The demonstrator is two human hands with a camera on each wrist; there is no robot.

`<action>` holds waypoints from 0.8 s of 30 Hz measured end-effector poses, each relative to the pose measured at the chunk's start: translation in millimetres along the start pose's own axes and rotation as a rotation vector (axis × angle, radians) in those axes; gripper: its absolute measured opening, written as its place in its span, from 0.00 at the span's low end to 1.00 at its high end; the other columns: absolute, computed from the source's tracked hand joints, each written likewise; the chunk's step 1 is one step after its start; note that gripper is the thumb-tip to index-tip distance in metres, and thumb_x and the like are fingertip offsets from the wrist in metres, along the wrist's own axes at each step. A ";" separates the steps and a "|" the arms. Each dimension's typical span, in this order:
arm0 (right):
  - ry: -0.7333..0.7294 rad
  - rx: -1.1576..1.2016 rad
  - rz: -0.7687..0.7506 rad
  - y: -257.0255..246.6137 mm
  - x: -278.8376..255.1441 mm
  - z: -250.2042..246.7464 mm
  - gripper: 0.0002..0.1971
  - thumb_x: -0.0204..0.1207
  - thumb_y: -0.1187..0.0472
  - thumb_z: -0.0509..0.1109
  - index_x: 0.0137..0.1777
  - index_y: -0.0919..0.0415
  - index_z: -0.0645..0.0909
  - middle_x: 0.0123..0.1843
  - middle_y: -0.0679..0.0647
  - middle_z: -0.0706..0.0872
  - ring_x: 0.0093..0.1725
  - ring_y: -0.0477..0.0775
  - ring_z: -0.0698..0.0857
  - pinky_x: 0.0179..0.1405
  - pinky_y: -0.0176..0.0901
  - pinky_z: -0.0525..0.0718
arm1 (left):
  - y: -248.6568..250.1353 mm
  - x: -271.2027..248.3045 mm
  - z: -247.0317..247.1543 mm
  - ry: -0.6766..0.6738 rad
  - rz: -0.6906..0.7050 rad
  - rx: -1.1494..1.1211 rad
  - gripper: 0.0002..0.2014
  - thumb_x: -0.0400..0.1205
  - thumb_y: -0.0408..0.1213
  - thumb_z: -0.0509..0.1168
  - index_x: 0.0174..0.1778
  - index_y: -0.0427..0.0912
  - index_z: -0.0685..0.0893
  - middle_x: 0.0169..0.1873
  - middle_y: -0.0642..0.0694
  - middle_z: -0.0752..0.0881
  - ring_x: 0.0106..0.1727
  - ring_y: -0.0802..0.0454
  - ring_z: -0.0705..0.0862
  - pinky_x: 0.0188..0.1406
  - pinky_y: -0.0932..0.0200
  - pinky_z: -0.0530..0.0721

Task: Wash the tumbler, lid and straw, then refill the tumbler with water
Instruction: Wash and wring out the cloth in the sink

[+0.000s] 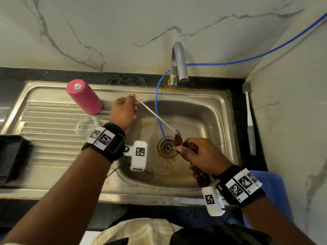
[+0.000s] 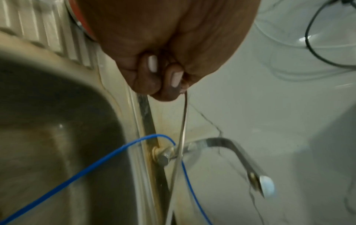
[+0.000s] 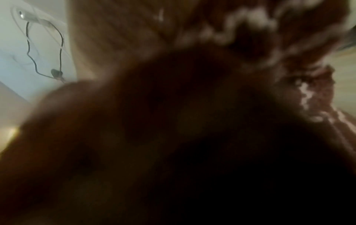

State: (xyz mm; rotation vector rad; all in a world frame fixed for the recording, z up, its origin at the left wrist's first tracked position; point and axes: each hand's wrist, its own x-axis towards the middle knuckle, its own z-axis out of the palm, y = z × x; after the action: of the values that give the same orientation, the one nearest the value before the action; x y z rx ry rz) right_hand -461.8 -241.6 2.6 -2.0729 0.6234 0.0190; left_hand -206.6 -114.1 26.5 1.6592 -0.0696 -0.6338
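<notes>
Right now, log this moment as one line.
left hand: grips straw | right hand: holds cloth at straw's end | tumbler: inverted on drainboard | lid: beside it

Right wrist view is mostly blur: right hand (image 3: 173,137) fills it, cloth (image 3: 289,53) smeared at far right. Straw's (image 1: 155,115) near end is hidden in the cloth, its far end inside the left hand (image 1: 123,112). Black tray (image 1: 10,156) cut off at left edge.

Grey-veined white marble walls (image 1: 123,29) behind a black stone counter (image 1: 53,75), dim warm light.
</notes>
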 end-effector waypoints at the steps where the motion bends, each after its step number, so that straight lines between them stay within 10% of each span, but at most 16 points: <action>1: 0.011 -0.027 0.021 7.2 -3.7 -2.6 0.18 0.85 0.42 0.73 0.39 0.52 0.86 0.32 0.50 0.90 0.30 0.45 0.89 0.37 0.56 0.90 | 4.2 4.8 -6.8 -0.001 -0.010 0.010 0.18 0.93 0.42 0.61 0.36 0.44 0.79 0.22 0.55 0.78 0.18 0.60 0.71 0.18 0.64 0.69; 9: 0.389 0.111 0.077 -12.0 14.4 -33.5 0.15 0.87 0.41 0.69 0.42 0.47 0.84 0.37 0.46 0.89 0.38 0.42 0.88 0.39 0.38 0.82 | 5.1 -12.5 -0.6 -0.227 0.056 0.136 0.17 0.95 0.38 0.56 0.40 0.39 0.76 0.25 0.50 0.75 0.19 0.60 0.71 0.17 0.67 0.70; 16: 0.089 -0.211 -0.164 -46.9 57.3 -18.8 0.24 0.77 0.29 0.64 0.43 0.51 0.84 0.35 0.49 0.88 0.35 0.48 0.87 0.40 0.58 0.88 | -16.1 -27.1 26.8 -0.508 0.131 0.291 0.17 0.91 0.49 0.59 0.38 0.44 0.73 0.26 0.52 0.76 0.20 0.53 0.72 0.21 0.62 0.71; 24: -0.081 -0.048 -0.101 -38.9 41.3 6.3 0.19 0.83 0.42 0.76 0.35 0.53 0.83 0.32 0.47 0.88 0.32 0.43 0.86 0.33 0.43 0.82 | -9.6 -28.5 13.6 -0.411 0.031 0.142 0.17 0.96 0.41 0.56 0.40 0.41 0.71 0.24 0.53 0.72 0.19 0.55 0.68 0.22 0.62 0.63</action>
State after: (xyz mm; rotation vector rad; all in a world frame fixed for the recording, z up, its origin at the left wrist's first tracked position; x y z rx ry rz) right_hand -407.4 -237.3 19.4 -2.1368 0.4727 0.0601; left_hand -239.6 -113.1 27.2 1.6367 -0.4454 -0.9562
